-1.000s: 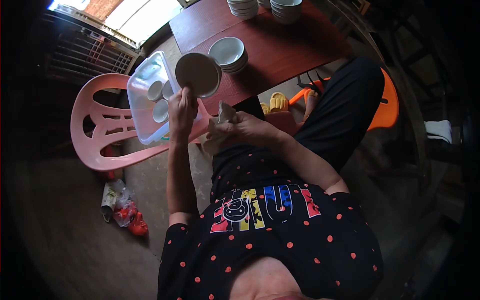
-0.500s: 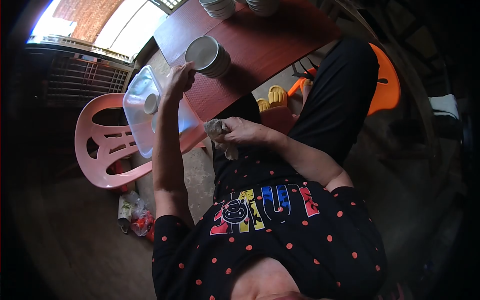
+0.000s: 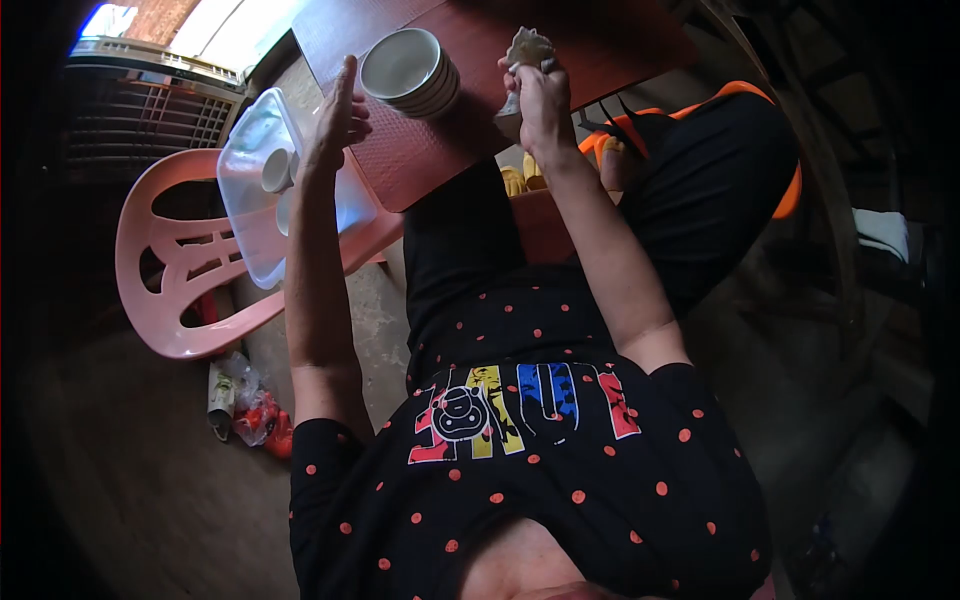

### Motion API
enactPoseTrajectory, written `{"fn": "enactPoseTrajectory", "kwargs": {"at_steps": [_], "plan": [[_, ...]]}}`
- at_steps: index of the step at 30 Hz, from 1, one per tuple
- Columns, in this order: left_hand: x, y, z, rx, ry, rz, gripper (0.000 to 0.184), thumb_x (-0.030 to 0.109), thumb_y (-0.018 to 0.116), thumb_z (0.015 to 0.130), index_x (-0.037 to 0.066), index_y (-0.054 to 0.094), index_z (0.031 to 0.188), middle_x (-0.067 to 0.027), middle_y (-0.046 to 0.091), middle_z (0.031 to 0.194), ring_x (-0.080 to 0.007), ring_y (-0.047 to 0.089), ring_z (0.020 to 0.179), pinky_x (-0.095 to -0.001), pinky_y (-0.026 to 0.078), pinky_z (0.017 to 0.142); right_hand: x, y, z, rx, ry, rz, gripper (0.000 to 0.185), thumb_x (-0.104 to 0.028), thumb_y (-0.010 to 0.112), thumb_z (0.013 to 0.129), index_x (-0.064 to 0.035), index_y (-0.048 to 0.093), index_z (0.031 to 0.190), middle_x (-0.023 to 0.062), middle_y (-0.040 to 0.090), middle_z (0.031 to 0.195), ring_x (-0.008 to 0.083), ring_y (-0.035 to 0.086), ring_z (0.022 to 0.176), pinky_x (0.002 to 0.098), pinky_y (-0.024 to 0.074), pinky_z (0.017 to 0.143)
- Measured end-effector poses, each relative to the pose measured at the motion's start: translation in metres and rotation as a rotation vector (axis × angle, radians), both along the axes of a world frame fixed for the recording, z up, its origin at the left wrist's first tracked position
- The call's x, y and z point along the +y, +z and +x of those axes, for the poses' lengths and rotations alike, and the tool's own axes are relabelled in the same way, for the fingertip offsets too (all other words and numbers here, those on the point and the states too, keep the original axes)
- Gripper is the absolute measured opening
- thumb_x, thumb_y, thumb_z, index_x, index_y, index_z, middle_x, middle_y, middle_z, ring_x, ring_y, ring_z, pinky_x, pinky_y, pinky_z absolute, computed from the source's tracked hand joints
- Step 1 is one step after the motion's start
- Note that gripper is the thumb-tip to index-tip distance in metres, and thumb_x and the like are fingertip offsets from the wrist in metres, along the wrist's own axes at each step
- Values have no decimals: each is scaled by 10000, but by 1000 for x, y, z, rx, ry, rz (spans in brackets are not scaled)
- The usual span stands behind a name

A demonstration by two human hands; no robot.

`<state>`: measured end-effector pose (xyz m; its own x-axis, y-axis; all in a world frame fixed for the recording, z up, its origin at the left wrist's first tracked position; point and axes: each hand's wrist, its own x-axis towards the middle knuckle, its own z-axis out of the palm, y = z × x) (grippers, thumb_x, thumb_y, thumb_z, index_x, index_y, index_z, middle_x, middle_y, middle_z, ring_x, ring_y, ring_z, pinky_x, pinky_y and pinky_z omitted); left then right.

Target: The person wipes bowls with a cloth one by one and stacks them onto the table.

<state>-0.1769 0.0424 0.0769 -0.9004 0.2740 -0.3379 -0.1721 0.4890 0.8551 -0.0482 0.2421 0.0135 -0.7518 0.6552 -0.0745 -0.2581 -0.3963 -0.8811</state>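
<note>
A stack of several white bowls [image 3: 408, 72] stands on the red-brown table, near its left corner. Just left of the stack, my left hand [image 3: 340, 115] is raised with its fingers apart and nothing in it. My right hand [image 3: 541, 100] is closed round a crumpled pale cloth [image 3: 529, 50] over the table, to the right of the bowls. Small white cups [image 3: 277, 171] lie in a clear plastic tub [image 3: 250, 215] left of my left forearm, which partly hides them.
The tub rests on a pink plastic chair [image 3: 165, 255] beside the red-brown table [image 3: 400, 165]. Plastic bags [image 3: 255, 410] lie on the floor at lower left. An orange chair [image 3: 745, 92] and yellow slippers [image 3: 513, 180] are beyond my legs.
The bowl that my left hand held is now on the stack, and that hand has let go. My right hand has moved up and over the table with the cloth.
</note>
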Motion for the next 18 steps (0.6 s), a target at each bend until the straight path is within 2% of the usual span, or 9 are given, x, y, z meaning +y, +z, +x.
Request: {"fn": "enactPoseTrajectory", "kwargs": {"at_steps": [1, 4, 6, 7, 10, 12, 13, 16, 18], "plan": [[-4, -15, -11, -69, 21, 66, 872, 806, 472, 735, 37, 481, 1146, -123, 570, 941, -225, 585, 854, -368, 496, 752, 4, -8, -9, -39, 54, -14, 202, -117, 490, 860, -15, 603, 993, 58, 615, 807, 82, 494, 628, 207, 390, 572], [10, -16, 8, -410, 64, 423, 961, 799, 382, 779, 96, 321, 1431, -193, 386, 1394, -349, 382, 1269, -645, 299, 992, 1, 18, -12, -385, 292, 93, 333, -343, 531, 876, -41, 609, 991, 50, 621, 811, 85, 520, 634, 209, 386, 558], [13, -21, 10, -561, 38, 603, 916, 775, 330, 819, 84, 333, 1421, -174, 391, 1404, -347, 385, 1276, -623, 295, 1011, 2, 26, -12, -603, 499, 211, 472, -492, 524, 894, -29, 599, 948, 49, 619, 707, 123, 552, 562, 211, 386, 491], [11, -39, -1, -663, 29, 744, 857, 766, 295, 840, 89, 435, 1347, -108, 499, 1275, -273, 467, 1149, -555, 362, 961, 1, 5, -18, -572, 471, 190, 504, -532, 515, 892, -36, 600, 919, 47, 604, 663, 115, 537, 528, 215, 375, 464], [16, -40, -4, -690, -68, 795, 866, 779, 251, 840, 97, 463, 1330, -97, 534, 1217, -253, 492, 1095, -506, 381, 942, -14, -46, -28, -390, 360, 111, 535, -580, 495, 899, -59, 599, 830, 41, 588, 616, 84, 476, 480, 225, 349, 438], [31, -28, -1, -670, -10, 714, 896, 791, 211, 834, 90, 471, 1328, -103, 535, 1255, -267, 485, 1145, -534, 357, 978, -14, -36, -27, -402, 321, 121, 698, -652, 461, 873, 36, 582, 878, 70, 546, 645, 154, 483, 506, 333, 360, 412], [36, -27, -4, -679, -16, 702, 906, 796, 208, 830, 88, 473, 1328, -105, 531, 1275, -271, 477, 1168, -546, 347, 990, -10, -27, -26, -407, 330, 36, 508, -561, 493, 911, -81, 582, 772, 30, 594, 612, 76, 444, 478, 229, 339, 443], [61, -32, -18, -665, -125, 696, 922, 807, 211, 820, 90, 458, 1343, -94, 511, 1313, -275, 440, 1216, -578, 324, 1002, 8, -26, -38, -391, 175, 56, 518, -581, 487, 905, -99, 576, 739, 24, 579, 586, 75, 448, 471, 231, 337, 430], [85, -30, -26, -662, -118, 689, 910, 782, 193, 841, 69, 438, 1351, -115, 513, 1315, -286, 449, 1215, -560, 337, 1010, 32, -32, -45, -422, 190, 111, 654, -570, 479, 903, 72, 600, 910, 67, 573, 692, 145, 489, 627, 338, 408, 548]]}}
